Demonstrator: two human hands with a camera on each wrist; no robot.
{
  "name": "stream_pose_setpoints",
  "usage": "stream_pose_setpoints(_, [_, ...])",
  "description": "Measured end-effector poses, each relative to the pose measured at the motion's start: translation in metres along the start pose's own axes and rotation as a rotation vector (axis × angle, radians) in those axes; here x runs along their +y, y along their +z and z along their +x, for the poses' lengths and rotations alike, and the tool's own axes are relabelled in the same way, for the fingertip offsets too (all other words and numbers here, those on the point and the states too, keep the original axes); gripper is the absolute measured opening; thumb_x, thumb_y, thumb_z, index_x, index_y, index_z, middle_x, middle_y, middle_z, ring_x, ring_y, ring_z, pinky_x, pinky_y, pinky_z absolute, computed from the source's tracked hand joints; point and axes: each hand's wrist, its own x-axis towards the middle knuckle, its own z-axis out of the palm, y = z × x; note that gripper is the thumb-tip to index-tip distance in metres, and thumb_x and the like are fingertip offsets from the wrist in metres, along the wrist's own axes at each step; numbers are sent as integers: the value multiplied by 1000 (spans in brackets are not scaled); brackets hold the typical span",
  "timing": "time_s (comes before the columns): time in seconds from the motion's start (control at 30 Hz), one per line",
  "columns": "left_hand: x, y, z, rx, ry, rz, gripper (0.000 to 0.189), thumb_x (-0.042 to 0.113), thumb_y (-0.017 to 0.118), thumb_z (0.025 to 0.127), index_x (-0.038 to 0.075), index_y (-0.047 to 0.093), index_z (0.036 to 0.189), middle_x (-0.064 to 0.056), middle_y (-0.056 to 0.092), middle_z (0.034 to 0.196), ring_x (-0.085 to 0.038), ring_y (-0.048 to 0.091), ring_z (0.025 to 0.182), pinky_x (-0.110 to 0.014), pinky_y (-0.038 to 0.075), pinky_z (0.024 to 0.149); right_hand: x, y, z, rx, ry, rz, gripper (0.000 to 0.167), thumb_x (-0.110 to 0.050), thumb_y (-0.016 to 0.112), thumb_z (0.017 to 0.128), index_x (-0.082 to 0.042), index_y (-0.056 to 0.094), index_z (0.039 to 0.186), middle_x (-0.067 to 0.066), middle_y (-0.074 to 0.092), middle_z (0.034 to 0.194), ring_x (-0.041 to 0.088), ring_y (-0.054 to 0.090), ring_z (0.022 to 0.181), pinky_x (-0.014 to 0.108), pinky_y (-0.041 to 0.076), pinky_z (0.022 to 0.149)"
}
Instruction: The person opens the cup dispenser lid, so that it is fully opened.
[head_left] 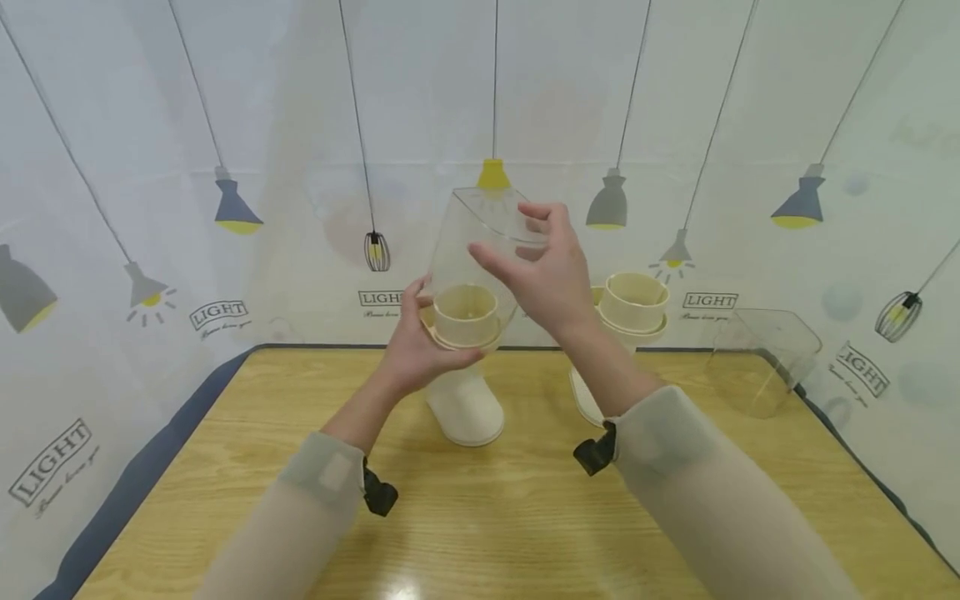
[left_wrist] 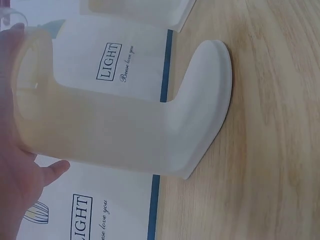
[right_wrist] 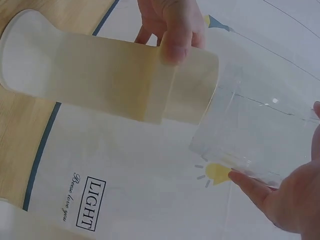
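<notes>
A cream boot-shaped stand (head_left: 467, 408) stands on the table with a round raised collar at its top. My left hand (head_left: 420, 354) holds that stand just below the collar, its thumb in front and fingers at the far side. In my right hand (head_left: 551, 271) is a clear plastic container (head_left: 465, 242), gripped between thumb and fingers near its upper end. The container is tilted above the stand, and its lower end overlaps the collar rim in the right wrist view. The left wrist view shows the stand's foot (left_wrist: 207, 95) flat on the wood.
A second cream stand (head_left: 636, 304) of the same shape is to the right, partly behind my right forearm. Farther right, another clear container (head_left: 757, 367) sits on the wooden table (head_left: 525, 517). A white sheet printed with lamps (head_left: 300, 200) hangs close behind the table.
</notes>
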Motion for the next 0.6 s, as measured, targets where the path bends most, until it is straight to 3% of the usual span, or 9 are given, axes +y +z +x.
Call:
stream_pose_setpoints(0.13, [-1, -8, 0, -38, -33, -25, 128, 39, 102, 68, 26, 15, 160, -12, 38, 164, -33, 53, 140, -56, 43, 121, -5, -16, -2, 12, 0, 7, 80, -52, 87, 85, -20, 46, 146, 5, 49, 161, 30, 69, 129, 46, 64, 95])
stream_pose_setpoints(0.37, [-5, -18, -2, -58, -29, -36, 126, 36, 100, 73, 20, 14, 164, -13, 32, 169, -38, 43, 150, -62, 37, 125, -7, -50, -9, 40, 14, -15, 81, -52, 87, 85, -24, 44, 147, 2, 46, 163, 25, 68, 132, 44, 64, 95])
stream_pose_setpoints(0.6, [-10, -28, -3, -77, -47, -12, 118, 37, 95, 80, 17, 18, 167, -13, 31, 168, -35, 37, 154, -62, 38, 125, -2, -92, -22, 70, -4, -57, 78, -42, 87, 87, -25, 43, 149, 2, 46, 161, 26, 69, 131, 20, 62, 82])
